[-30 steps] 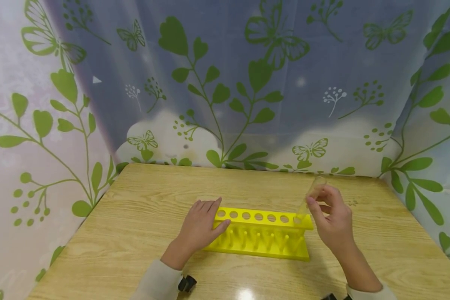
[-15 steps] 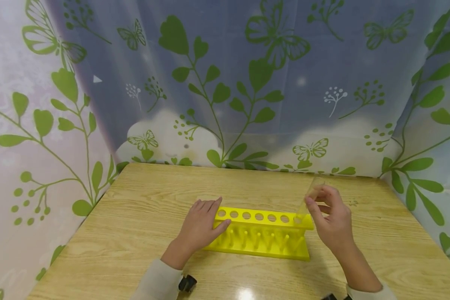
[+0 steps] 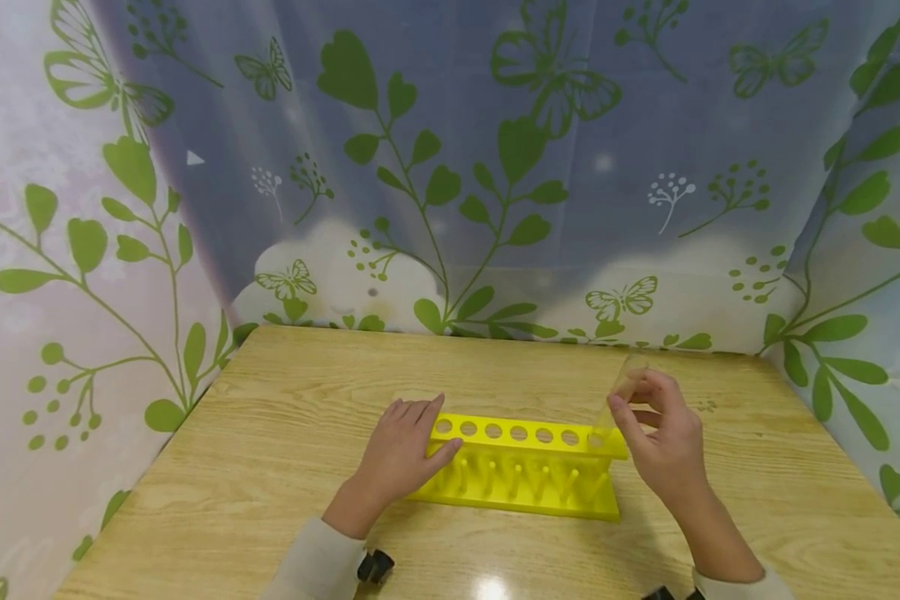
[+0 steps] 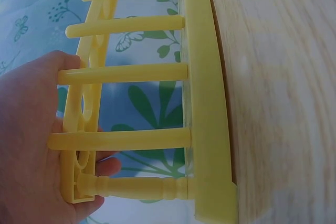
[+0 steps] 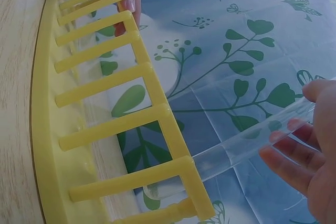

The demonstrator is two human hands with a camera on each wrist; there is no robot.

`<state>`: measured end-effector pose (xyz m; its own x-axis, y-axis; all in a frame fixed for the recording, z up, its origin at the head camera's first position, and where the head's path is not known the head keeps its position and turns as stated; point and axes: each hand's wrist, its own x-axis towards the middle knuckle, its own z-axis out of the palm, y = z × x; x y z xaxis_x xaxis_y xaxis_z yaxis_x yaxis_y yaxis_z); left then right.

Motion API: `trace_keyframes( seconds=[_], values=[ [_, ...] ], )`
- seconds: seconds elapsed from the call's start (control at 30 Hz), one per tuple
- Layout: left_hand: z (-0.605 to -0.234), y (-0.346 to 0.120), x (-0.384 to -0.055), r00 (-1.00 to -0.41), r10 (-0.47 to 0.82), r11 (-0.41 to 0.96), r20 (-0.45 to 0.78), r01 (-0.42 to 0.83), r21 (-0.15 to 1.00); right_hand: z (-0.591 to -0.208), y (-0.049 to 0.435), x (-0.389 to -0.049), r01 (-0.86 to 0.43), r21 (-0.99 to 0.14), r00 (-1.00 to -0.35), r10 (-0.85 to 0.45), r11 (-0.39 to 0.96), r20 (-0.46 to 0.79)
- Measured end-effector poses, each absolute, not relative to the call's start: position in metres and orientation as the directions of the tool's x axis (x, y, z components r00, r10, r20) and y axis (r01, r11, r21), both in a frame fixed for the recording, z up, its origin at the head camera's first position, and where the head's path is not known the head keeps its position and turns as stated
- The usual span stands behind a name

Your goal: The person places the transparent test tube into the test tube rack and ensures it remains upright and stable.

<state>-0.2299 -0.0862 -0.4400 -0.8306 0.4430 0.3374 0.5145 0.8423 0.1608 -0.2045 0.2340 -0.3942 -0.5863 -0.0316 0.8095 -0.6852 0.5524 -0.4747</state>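
Note:
A yellow test tube rack (image 3: pixel 521 504) stands on the wooden table, with a row of holes along its top and pegs below. My left hand (image 3: pixel 397 450) grips the rack's left end, thumb in front and fingers over the top bar; in the left wrist view the fingertips (image 4: pixel 107 166) show behind that bar. With thumb and fingers my right hand (image 3: pixel 667 433) pinches a clear glass test tube (image 5: pixel 231 153), which leans to the right. The tube's rounded bottom (image 5: pixel 153 188) is through the rack's rightmost hole, just below the top bar. Nothing shows in the other visible holes.
The wooden table (image 3: pixel 270 400) reaches back to a curtain (image 3: pixel 450 167) printed with green leaves and butterflies, which also hangs at both sides. A small black device (image 3: pixel 375 567) sits at the left wrist.
My right hand and the test tube have shifted very slightly left. The left hand and the rack have stayed in place.

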Motion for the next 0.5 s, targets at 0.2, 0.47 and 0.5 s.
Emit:
trace_keyframes(
  seconds=[0.2,0.47,0.5],
  values=[
    [-0.4382,-0.0857,-0.2297,-0.827,0.445,0.838,0.344,0.520,0.165,-0.3962,0.2345,-0.2062,-0.662,-0.479,-0.601,-0.026,0.577,0.799],
    [-0.4394,-0.0858,-0.2295,-0.843,0.437,0.845,0.314,0.505,0.177,-0.3982,0.2333,-0.2061,-0.647,-0.488,-0.619,-0.030,0.585,0.785],
    [-0.4391,-0.0859,-0.2294,-0.843,0.437,0.845,0.312,0.504,0.178,-0.3983,0.2333,-0.2061,-0.643,-0.487,-0.621,-0.029,0.592,0.784]
  ],
)
